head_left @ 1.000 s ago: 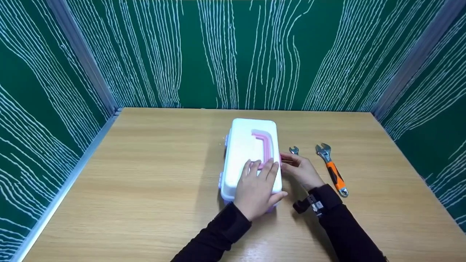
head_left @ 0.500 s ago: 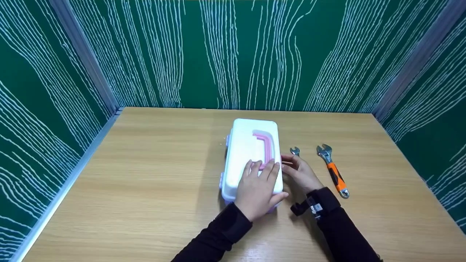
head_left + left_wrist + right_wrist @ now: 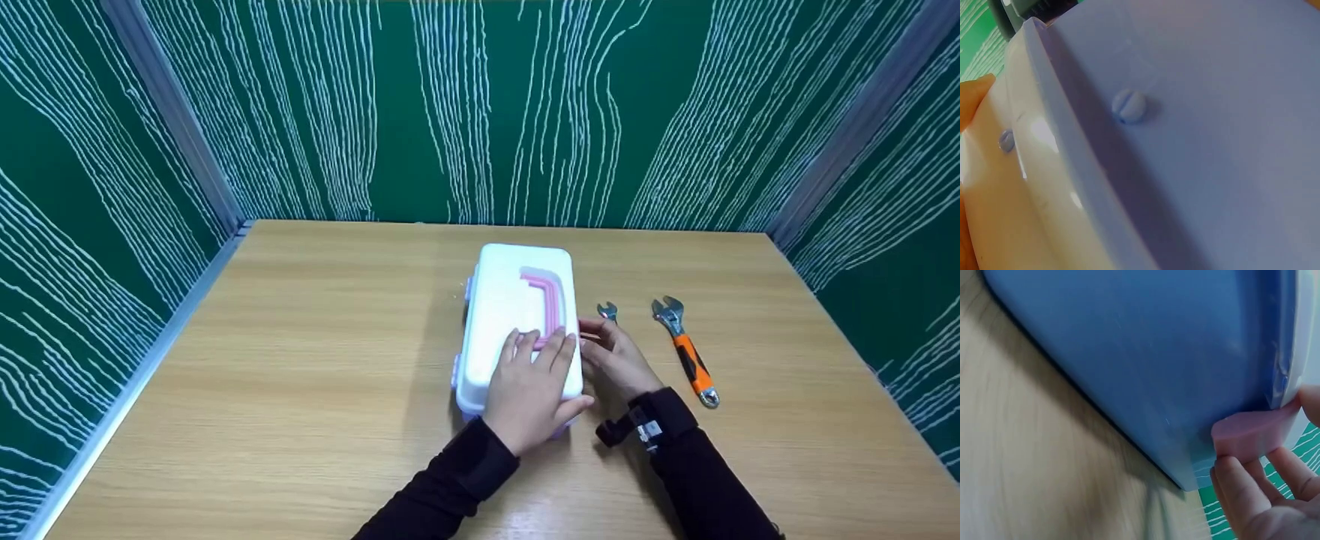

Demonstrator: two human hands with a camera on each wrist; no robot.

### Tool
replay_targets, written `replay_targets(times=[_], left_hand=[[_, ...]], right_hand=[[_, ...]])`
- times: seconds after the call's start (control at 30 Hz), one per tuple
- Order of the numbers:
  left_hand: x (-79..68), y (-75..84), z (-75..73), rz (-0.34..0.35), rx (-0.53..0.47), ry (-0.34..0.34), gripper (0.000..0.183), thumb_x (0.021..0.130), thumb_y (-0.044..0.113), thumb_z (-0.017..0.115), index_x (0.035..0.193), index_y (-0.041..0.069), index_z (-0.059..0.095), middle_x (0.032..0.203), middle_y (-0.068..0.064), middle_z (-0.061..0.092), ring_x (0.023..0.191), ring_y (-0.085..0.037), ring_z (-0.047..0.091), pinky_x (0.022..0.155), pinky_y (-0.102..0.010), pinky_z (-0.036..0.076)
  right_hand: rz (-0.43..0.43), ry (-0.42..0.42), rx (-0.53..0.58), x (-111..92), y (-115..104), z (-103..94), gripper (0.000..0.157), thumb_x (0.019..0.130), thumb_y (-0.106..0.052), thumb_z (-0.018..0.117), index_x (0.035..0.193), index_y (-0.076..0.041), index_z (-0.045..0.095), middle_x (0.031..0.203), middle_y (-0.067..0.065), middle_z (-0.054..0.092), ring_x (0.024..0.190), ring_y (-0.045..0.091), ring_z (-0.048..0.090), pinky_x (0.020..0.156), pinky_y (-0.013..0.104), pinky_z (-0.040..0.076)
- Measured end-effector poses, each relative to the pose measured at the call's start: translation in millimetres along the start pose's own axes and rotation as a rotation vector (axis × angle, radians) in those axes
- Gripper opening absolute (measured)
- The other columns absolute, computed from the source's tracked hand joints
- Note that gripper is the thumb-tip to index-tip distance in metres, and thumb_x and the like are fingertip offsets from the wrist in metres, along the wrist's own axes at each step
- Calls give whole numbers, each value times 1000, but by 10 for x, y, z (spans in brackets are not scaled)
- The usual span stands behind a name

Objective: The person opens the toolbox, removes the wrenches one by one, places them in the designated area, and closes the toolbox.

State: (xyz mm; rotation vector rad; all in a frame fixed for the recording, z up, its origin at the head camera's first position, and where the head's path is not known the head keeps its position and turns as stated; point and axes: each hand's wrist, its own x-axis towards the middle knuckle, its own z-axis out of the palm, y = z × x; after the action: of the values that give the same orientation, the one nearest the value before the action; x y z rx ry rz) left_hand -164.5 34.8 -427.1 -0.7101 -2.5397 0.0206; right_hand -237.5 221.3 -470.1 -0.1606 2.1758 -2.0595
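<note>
A plastic toolbox with a white lid (image 3: 501, 300) stands lengthwise on the wooden table, its lid down. Set into the lid is a pink handle (image 3: 553, 300). My left hand (image 3: 529, 394) rests flat on the near part of the lid, fingertips over the handle's near end. At the box's right side, my right hand (image 3: 621, 360) holds the pink latch (image 3: 1249, 436). In the right wrist view its fingers curl under the latch and the thumb lies by the lid's edge. The bluish box wall (image 3: 1145, 354) fills much of that view.
Right of the box lies an adjustable wrench (image 3: 690, 360) with an orange and black handle. A smaller wrench (image 3: 607, 310) lies between them, partly hidden behind my right hand. Green walls with white lines stand behind the table (image 3: 300, 337) and along both sides.
The right wrist has shifted slightly left and down, its fingers staying at the latch. The left hand, box and wrenches hold their places.
</note>
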Motion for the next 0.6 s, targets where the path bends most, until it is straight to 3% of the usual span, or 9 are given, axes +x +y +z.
replay_targets(times=[0.2, 0.4, 0.6], left_hand=[[1, 5, -2, -1, -9, -12, 79, 88, 70, 47, 147, 16, 46, 146, 1, 53, 129, -25, 51, 114, -46, 33], [2, -6, -21, 3, -45, -44, 81, 88, 70, 48, 147, 15, 44, 147, 0, 52, 130, -25, 50, 115, -46, 33], [26, -57, -96, 24, -122, -141, 83, 90, 68, 47, 151, 13, 37, 153, -5, 44, 138, -28, 43, 118, -47, 27]], right_hand=[[6, -28, 153, -13, 24, 15, 47, 94, -2, 54, 138, 3, 37, 126, 8, 51, 111, 11, 58, 97, 23, 50], [17, -70, 282, -39, 54, 29, 47, 94, -6, 56, 137, -2, 36, 128, 7, 48, 115, 13, 57, 99, 25, 49], [-11, -53, 204, -26, 54, 0, 48, 94, -14, 62, 136, -4, 42, 129, 7, 50, 114, 13, 57, 99, 25, 49]])
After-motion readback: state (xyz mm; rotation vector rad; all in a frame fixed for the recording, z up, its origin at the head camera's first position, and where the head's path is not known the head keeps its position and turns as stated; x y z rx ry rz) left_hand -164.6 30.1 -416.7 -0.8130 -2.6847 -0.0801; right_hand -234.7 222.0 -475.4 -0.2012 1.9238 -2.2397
